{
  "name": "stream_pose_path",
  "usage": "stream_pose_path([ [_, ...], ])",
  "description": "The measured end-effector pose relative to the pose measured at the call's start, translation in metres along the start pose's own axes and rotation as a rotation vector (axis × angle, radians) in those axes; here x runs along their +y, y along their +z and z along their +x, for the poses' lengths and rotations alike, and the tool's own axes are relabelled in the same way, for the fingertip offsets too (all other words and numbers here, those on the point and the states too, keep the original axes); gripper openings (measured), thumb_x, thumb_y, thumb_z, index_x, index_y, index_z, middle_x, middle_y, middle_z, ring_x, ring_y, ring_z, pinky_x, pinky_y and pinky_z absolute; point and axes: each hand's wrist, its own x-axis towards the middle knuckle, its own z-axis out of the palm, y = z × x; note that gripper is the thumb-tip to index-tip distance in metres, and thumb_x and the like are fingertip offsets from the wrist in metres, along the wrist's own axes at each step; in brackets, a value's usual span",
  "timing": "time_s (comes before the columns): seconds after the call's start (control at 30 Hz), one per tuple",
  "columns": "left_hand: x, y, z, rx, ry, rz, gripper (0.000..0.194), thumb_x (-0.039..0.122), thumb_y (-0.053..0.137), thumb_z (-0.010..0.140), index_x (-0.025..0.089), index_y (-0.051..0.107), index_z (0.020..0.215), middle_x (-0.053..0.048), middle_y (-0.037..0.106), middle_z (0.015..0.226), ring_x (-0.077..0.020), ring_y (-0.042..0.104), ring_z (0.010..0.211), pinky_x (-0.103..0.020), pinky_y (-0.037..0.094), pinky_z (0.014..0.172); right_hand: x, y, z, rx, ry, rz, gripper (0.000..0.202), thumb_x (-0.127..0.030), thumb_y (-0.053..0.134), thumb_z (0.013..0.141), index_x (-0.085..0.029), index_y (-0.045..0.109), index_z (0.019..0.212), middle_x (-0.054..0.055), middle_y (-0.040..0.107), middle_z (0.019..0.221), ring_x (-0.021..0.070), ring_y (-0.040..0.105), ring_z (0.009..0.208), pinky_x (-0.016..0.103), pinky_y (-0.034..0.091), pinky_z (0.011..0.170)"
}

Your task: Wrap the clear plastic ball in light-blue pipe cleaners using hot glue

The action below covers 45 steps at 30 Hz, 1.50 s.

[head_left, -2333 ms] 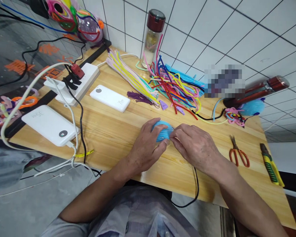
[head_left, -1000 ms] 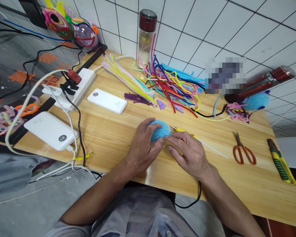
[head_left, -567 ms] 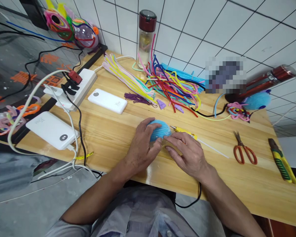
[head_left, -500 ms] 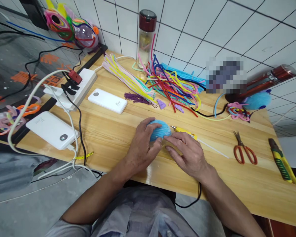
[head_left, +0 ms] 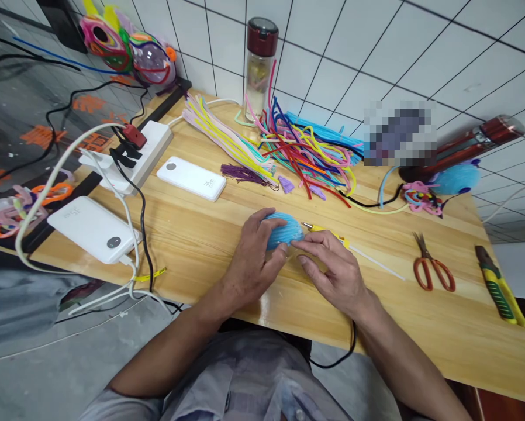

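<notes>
A rounded blue ribbed piece [head_left: 285,230], seemingly built of fuzzy pipe cleaners, rests at the table's middle. Curled around its left side, my left hand [head_left: 256,251] holds it with fingers over the top and thumb at the lower edge. My right hand [head_left: 332,266] touches its lower right end with the fingertips, the thumb spread away from the fingers. Just behind the right hand lies a yellow glue gun [head_left: 317,228] with a metal tip, partly hidden; a thin white glue stick [head_left: 379,263] trails to its right.
Orange-handled scissors [head_left: 433,272] and green-yellow pliers [head_left: 499,286] lie right. Toward the wall are heaped pipe cleaners [head_left: 306,152], a glass bottle [head_left: 259,76] and a dark red flask [head_left: 468,143]. White power banks [head_left: 192,178] and a power strip [head_left: 146,152] with cables occupy the left.
My right thumb has moved slightly away from the blue piece and from the fingers. My left hand keeps its hold, and the blue piece stays in place.
</notes>
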Motion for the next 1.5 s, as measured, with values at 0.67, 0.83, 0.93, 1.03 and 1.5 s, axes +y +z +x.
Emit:
stream_pose_path([
  [0.67,-0.004,-0.001,-0.001,0.026,0.005,-0.009,0.032,0.025,0.056,0.105,0.021,0.054,0.136,-0.020,0.051,0.156,-0.0328,0.048,0.152,-0.057,0.044,0.125,0.004,0.008,-0.004,0.029,-0.039,-0.089,0.043,-0.015,0.067,0.101,-0.024,0.068,0.144,0.013,0.074,0.115,0.0246,0.075,0.101,0.041,0.065,0.082],
  [0.83,-0.005,-0.001,-0.001,0.059,-0.010,-0.025,0.034,0.026,0.058,0.104,0.021,0.054,0.137,-0.019,0.052,0.155,-0.0327,0.050,0.151,-0.056,0.046,0.125,0.002,0.009,-0.006,0.105,-0.046,-0.083,0.048,-0.014,0.069,0.100,-0.024,0.066,0.147,0.013,0.075,0.114,0.0249,0.075,0.102,0.040,0.065,0.083],
  [0.93,-0.006,-0.002,-0.001,0.064,-0.008,-0.019,0.034,0.027,0.057,0.104,0.021,0.054,0.138,-0.019,0.052,0.155,-0.0329,0.050,0.151,-0.056,0.046,0.125,0.003,0.011,-0.007,0.097,-0.061,-0.113,0.049,-0.015,0.070,0.100,-0.024,0.065,0.147,0.013,0.074,0.115,0.0256,0.074,0.103,0.041,0.065,0.083],
  [1.03,-0.006,-0.001,-0.001,0.060,-0.010,-0.009,0.034,0.027,0.057,0.104,0.022,0.054,0.138,-0.019,0.052,0.156,-0.0330,0.050,0.151,-0.057,0.045,0.125,0.005,0.012,-0.006,0.061,-0.082,-0.144,0.052,-0.017,0.071,0.100,-0.024,0.062,0.151,0.014,0.074,0.117,0.0261,0.074,0.103,0.041,0.065,0.083],
  [1.5,-0.006,-0.004,-0.002,0.038,0.000,-0.031,0.036,0.023,0.051,0.103,0.022,0.054,0.139,-0.018,0.051,0.157,-0.0315,0.049,0.152,-0.057,0.044,0.126,0.006,0.016,-0.006,0.054,-0.071,-0.142,0.049,-0.016,0.068,0.101,-0.024,0.061,0.149,0.014,0.072,0.118,0.0255,0.072,0.102,0.042,0.065,0.083],
])
